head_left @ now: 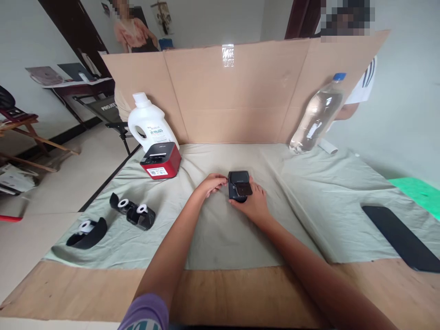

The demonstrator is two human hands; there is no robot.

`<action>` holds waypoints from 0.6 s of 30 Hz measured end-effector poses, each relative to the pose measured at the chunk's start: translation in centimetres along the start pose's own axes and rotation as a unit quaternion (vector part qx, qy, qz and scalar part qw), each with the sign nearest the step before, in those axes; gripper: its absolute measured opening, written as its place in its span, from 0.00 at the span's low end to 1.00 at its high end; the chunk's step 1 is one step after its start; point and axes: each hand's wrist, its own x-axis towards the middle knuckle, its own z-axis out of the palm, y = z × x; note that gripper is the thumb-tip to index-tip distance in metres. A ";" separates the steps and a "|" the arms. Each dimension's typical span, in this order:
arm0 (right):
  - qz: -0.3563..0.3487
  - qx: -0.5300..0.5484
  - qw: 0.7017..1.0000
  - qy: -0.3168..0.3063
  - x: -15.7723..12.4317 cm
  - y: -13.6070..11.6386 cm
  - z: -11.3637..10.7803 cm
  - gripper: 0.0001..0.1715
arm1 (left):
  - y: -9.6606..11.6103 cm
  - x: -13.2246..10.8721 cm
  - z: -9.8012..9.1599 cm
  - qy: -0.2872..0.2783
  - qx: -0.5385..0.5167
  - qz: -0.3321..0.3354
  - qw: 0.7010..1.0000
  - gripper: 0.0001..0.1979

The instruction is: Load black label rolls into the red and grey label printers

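Observation:
In the middle of the cloth stands a small black box-shaped device [237,179], with a dark flap [244,189] hinged out at its front right. My right hand [253,201] wraps round its right side and front, the thumb low across the near face. At the left edge of the device is my left hand [213,183], its fingers curled together and their tips at the device's side. Whether anything is pinched between those tips is too small to tell.
Left of my arms lie black holders [140,217] with white paper rolls, and another [87,233]. Behind them are a red-and-black receipt printer [161,160] and a white jug [151,121]. A clear bottle [316,117] leans against the cardboard [233,101]. A phone [400,236] lies right.

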 end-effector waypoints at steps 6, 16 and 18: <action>-0.010 0.011 1.000 0.010 0.2 0.3 0.3 0.61 | -0.3 0.1 0.0 0.002 0.001 -0.012 1.000 0.06; -0.025 0.039 0.999 0.023 0.2 0.1 -0.4 0.58 | 0.3 -0.1 1.1 0.040 0.023 -0.034 0.998 0.08; -0.025 0.042 0.999 0.020 0.1 0.1 -0.4 0.58 | 0.3 -0.1 1.0 0.038 0.023 -0.033 0.998 0.07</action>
